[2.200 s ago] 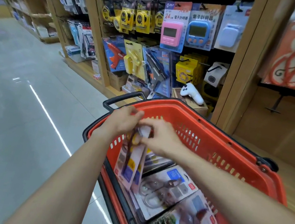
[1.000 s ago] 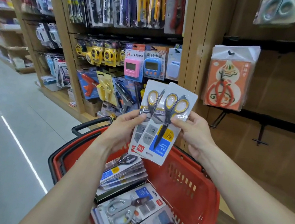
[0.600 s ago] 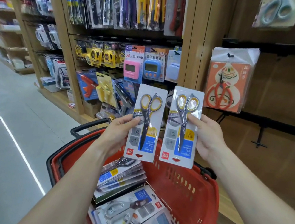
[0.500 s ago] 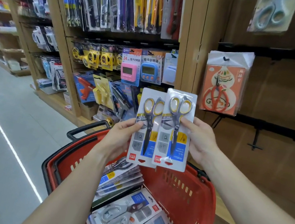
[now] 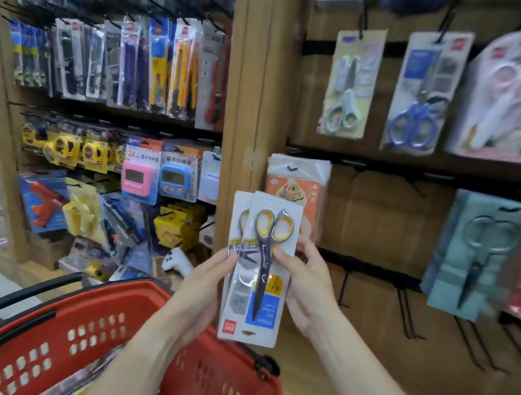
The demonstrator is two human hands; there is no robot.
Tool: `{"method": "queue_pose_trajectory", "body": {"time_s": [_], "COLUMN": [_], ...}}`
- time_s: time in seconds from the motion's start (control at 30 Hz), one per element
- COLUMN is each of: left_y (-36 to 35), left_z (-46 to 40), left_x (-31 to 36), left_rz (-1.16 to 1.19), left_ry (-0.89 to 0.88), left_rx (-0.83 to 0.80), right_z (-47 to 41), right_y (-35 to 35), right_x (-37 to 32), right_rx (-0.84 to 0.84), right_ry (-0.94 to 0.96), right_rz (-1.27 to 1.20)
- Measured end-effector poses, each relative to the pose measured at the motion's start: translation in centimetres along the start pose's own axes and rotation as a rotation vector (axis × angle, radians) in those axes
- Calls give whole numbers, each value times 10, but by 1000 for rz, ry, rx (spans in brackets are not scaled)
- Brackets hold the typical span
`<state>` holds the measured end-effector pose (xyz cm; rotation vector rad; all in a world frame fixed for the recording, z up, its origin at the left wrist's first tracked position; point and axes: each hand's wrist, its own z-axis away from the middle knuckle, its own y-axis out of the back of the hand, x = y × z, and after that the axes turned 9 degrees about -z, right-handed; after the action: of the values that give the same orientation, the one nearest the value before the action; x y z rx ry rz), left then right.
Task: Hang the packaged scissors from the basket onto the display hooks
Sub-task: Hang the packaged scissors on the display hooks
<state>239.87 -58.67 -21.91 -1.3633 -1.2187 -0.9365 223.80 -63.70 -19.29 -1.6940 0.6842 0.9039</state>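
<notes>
Two carded packs of yellow-handled scissors are stacked upright, the front pack (image 5: 262,267) covering most of the rear pack (image 5: 237,217). My left hand (image 5: 207,283) holds their left edge, thumb on the front. My right hand (image 5: 305,280) grips the right edge with its thumb across the card. They hover above the far rim of the red basket (image 5: 112,321). Bare black display hooks (image 5: 405,313) jut from the wooden panel to the right of the packs.
An orange scissors pack (image 5: 296,186) hangs right behind the held packs. More scissors packs (image 5: 418,93) hang on the upper rail, and a teal pack (image 5: 476,256) hangs at the right. A wooden post (image 5: 256,92) divides this bay from shelves of knives and timers (image 5: 138,172).
The two packs, held side by side before, have slid together into one stack. The view has swung up and right toward the scissors wall, and the basket's contents have dropped mostly out of sight.
</notes>
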Motion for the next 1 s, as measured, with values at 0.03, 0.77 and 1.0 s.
{"method": "queue_pose_trajectory", "body": {"time_s": [0.03,0.77,1.0], "left_y": [-11,-194,-191], "left_z": [-5,-37,-44], "left_x": [0,-12,-29], "left_rz": [33,-54,-170], "left_ry": [1,-99,-167], "left_rx": [-3,65,324], "right_z": [1,7,-4], "right_y": [7,126,133], "right_x": [-8,-103,-122], "right_rx": [6,401,387], "right_ry": [23,484,481], "right_rz": [11,245,346]}}
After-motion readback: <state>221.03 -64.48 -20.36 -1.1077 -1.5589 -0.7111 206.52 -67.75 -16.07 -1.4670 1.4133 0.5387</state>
